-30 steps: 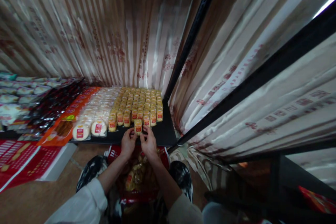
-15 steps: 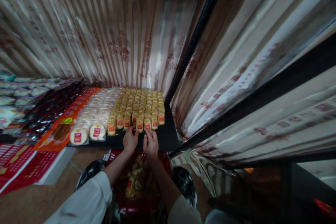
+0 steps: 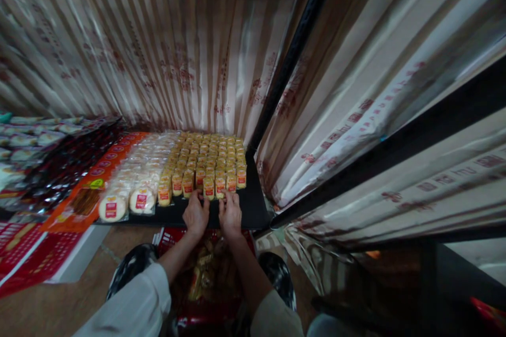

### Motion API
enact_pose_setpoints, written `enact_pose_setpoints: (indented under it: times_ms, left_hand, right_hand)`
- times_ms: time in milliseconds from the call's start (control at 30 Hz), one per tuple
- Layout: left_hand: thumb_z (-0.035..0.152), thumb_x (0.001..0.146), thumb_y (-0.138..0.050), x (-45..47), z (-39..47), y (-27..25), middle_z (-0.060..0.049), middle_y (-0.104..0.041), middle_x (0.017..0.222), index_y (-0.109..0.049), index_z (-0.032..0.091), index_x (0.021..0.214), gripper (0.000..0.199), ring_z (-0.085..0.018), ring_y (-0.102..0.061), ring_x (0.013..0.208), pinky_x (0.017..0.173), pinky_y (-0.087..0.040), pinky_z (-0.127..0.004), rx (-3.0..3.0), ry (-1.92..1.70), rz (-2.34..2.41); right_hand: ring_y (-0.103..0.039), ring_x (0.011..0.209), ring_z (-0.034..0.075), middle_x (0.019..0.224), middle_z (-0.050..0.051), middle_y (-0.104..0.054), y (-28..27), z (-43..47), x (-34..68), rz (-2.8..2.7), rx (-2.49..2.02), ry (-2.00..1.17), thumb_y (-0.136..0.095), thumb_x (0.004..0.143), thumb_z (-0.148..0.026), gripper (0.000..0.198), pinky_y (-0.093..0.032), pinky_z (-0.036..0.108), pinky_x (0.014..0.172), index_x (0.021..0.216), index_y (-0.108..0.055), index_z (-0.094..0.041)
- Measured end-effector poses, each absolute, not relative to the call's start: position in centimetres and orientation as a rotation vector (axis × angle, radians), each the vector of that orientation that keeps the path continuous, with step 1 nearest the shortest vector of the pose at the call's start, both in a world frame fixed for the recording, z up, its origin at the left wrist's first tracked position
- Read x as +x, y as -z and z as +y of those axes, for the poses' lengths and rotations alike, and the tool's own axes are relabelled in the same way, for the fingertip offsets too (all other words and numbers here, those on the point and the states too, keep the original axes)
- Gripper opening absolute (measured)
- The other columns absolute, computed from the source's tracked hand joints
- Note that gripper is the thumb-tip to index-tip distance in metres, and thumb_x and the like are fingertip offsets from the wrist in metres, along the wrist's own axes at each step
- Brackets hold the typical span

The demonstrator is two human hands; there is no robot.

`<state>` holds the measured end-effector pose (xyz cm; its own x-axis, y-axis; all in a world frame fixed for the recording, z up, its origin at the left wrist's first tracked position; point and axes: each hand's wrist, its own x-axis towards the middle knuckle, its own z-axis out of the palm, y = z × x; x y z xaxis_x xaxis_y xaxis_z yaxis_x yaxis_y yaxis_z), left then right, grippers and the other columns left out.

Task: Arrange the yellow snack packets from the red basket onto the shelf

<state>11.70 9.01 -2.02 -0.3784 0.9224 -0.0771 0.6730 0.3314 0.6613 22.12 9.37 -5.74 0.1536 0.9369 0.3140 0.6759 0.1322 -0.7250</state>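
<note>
Small yellow snack packets (image 3: 212, 155) with red labels stand in rows on the black shelf (image 3: 253, 205). My left hand (image 3: 196, 217) is at the front edge of the rows, its thumb and fingers closed at the lower left of one front packet (image 3: 208, 188). Close to its right, my right hand (image 3: 230, 216) has curled fingers against the bottom of the neighbouring front packet (image 3: 220, 185). Fingertips hide the lower edges of these packets. Both packets stand upright with labels facing me.
Round white wrapped cakes (image 3: 143, 199) fill rows to the left, then an orange bag (image 3: 85, 195) and dark shiny packs (image 3: 67, 163). Below my forearms is a red basket (image 3: 205, 311) holding more yellow packets. A striped curtain (image 3: 190, 52) and a black post (image 3: 282, 79) stand behind.
My right hand has shifted slightly right, from the gap beside the left-hand packet to the neighbouring one. The left hand stays at its packet. The view has moved a little.
</note>
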Motion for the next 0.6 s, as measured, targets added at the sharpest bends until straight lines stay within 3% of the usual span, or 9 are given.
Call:
enact_pose_setpoints:
  times_ms: [333,600]
  left_hand:
    - [0.031,0.087,-0.046,11.88,8.93,2.53,-0.005,-0.061,0.112,-0.052,0.023,0.11,0.025,-0.019,-0.061,0.091,0.065,-0.041,-0.025,1.461,-0.809,2.155]
    - [0.03,0.087,-0.046,11.84,9.31,3.02,-0.005,-0.06,0.098,-0.047,0.017,0.115,0.031,-0.017,-0.061,0.085,0.065,-0.042,-0.025,1.512,-0.847,2.158]
  right_hand:
    - [-0.059,0.08,0.016,0.106,0.011,-0.055,5.87,9.6,21.83,-1.544,-1.592,-0.443,-0.036,0.087,-0.02,0.032,-0.049,0.031,0.078,0.112,-0.057,-0.021]
    - [-0.06,0.086,0.017,0.109,0.012,-0.057,5.9,9.44,21.78,-1.562,-1.564,-0.423,-0.035,0.088,-0.02,0.033,-0.049,0.031,0.081,0.114,-0.056,-0.02]
